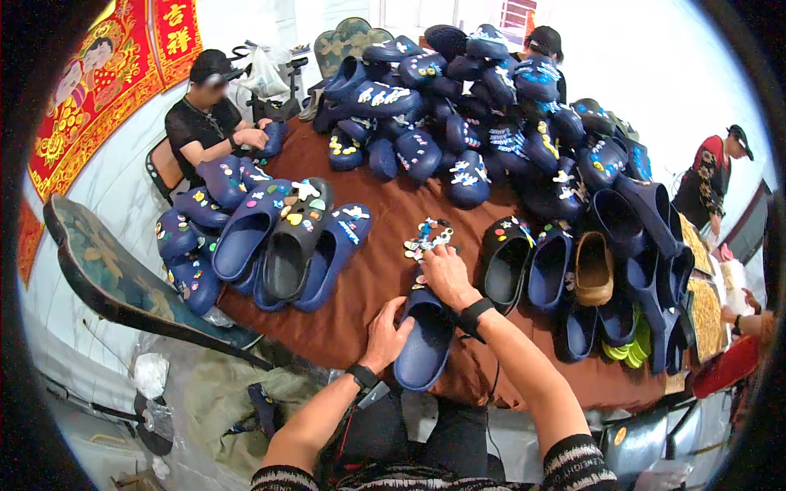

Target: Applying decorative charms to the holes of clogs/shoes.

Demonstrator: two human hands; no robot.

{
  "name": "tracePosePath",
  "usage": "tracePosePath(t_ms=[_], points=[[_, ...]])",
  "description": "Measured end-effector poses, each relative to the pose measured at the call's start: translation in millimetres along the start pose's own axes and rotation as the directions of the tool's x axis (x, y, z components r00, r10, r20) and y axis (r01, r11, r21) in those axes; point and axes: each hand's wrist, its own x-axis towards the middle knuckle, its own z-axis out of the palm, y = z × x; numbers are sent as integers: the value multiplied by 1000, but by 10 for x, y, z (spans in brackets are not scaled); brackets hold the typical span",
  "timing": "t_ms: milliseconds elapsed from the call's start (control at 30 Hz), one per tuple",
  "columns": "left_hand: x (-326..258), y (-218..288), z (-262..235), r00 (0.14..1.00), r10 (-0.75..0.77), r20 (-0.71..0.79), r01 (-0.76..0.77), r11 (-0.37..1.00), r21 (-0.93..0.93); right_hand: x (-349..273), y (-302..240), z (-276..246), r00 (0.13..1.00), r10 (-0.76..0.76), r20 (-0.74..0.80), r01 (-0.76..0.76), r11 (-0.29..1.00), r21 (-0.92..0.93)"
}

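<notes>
A navy clog (423,344) lies at the near edge of the cloth-covered table, its heel toward me and its toe pointing away. My left hand (384,337) grips its left side, thumb over the rim. Just beyond the toe is a small heap of colourful shoe charms (431,235), mostly white and blue. My right hand (449,277) reaches over the toe to the heap's near edge, fingers bent together. Whatever sits between those fingertips is hidden. Part of the clog's toe is covered by my right hand.
A tall pile of decorated navy clogs (467,176) fills the far side of the brown tablecloth (360,270). More clogs (246,233) stand at left; others, including a brown clog (594,270), crowd the right. A co-worker (214,123) handles a clog at far left. A chair (123,274) stands nearby.
</notes>
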Motion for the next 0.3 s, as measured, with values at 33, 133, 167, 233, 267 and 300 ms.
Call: tracePosePath(t_ms=[33, 133, 167, 233, 267, 300], points=[[0, 5, 10, 1000, 5, 19, -5, 1000, -5, -17, -10, 30, 997, 10, -83, -7, 999, 33], [15, 63, 17, 1000, 14, -17, -14, 1000, -20, 2, 92, -31, 991, 35, -126, -14, 986, 167], [12, 81, 36, 1000, 20, 10, -19, 999, -26, 9, 170, 14, 994, 43, -100, -26, 986, 166], [29, 88, 68, 1000, -4, 15, 5, 999, -48, 42, 224, 1, 997, 64, -52, -53, 980, 190], [41, -5, 120, 1000, 20, 11, -20, 999, -38, 53, 256, -10, 997, 82, -10, -78, 978, 194], [33, -5, 161, 999, 24, 45, -23, 999, -41, 84, 238, 23, 995, 94, 38, -100, 975, 200]])
